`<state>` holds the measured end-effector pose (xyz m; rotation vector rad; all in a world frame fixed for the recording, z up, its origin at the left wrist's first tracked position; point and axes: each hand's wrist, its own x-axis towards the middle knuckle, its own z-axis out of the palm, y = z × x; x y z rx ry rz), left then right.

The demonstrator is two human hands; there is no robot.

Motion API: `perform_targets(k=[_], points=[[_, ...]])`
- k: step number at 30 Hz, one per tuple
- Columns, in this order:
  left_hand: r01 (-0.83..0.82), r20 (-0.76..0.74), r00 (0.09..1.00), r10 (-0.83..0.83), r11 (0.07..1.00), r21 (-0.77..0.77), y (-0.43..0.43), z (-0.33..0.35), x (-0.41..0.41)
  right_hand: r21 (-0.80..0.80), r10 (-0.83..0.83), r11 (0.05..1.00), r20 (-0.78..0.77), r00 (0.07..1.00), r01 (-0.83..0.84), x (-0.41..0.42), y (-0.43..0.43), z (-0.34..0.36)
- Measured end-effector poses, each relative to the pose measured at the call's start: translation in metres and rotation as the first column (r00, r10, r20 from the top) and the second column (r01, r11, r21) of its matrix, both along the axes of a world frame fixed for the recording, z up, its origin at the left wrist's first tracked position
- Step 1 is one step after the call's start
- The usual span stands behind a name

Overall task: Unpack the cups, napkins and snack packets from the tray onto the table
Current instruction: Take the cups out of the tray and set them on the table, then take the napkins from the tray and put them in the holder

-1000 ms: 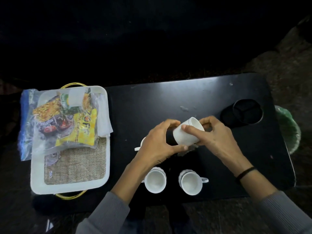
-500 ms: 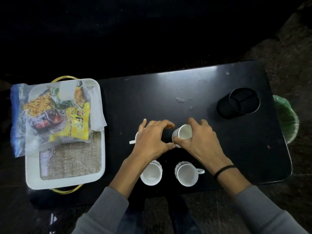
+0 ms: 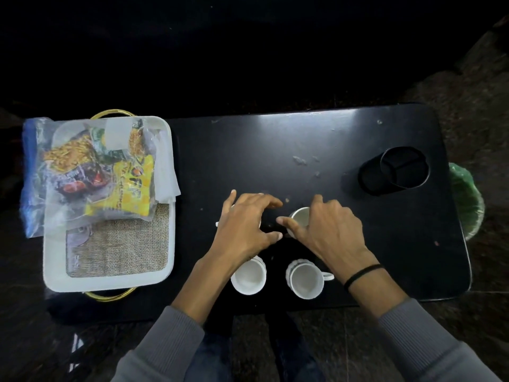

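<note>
From my feed, the white tray (image 3: 110, 282) sits at the table's left end. It holds snack packets (image 3: 118, 186) inside a clear bag, a white napkin (image 3: 168, 175) draped over its right rim, and a burlap mat (image 3: 124, 244) underneath. Four white cups stand upright on the table (image 3: 275, 150). The near-left cup (image 3: 248, 277) and near-right cup (image 3: 305, 281) are side by side at the front edge. The far-right cup (image 3: 300, 215) is under my view of the right hand (image 3: 327, 227), with the thumb against its side and the fingers curled round behind it. The left hand (image 3: 245, 224) arches over the far-left cup (image 3: 217, 224), fingers spread. Only the cup's handle shows, so I cannot tell whether they grip it.

A second ago both hands held the far-right cup tilted in the air; now it rests on the table and the left hand has come off it.

A black mesh holder (image 3: 396, 172) stands at the table's right end, and a green-lined bin (image 3: 468, 205) is on the dark floor beyond.
</note>
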<state>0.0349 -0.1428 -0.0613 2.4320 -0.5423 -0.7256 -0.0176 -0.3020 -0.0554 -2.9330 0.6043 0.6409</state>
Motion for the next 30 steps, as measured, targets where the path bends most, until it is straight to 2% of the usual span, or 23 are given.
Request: perform_targets(k=[5,11,18,23,26,28,30], points=[[-0.059,0.028,0.998,0.059,0.998,-0.033,0.014,0.005,0.007,-0.152,0.135,0.980,0.040,0.990,-0.127,0.017,0.005,0.024],[-0.225,0.013,0.974,0.228,0.969,-0.098,0.048,0.016,0.021,-0.002,0.232,0.972,0.116,0.966,-0.233,0.052,0.037,0.037],[-0.385,-0.020,0.922,0.386,0.913,-0.135,0.101,0.019,0.041,0.102,0.374,0.911,0.196,0.906,-0.399,0.094,0.102,0.036],[-0.475,0.061,0.873,0.483,0.873,-0.111,0.143,0.011,0.064,0.223,0.460,0.831,0.240,0.855,-0.510,0.128,0.151,0.024],[-0.487,0.089,0.867,0.490,0.872,-0.053,0.168,0.003,0.078,0.280,0.383,0.841,0.296,0.875,-0.463,0.146,0.171,0.011],[-0.484,0.056,0.872,0.486,0.874,-0.035,0.178,-0.001,0.085,0.362,0.242,0.864,0.313,0.918,-0.351,0.156,0.179,0.002],[-0.466,0.027,0.884,0.467,0.884,-0.024,0.180,-0.005,0.088,0.504,0.046,0.846,0.252,0.967,-0.172,0.164,0.183,-0.007]])
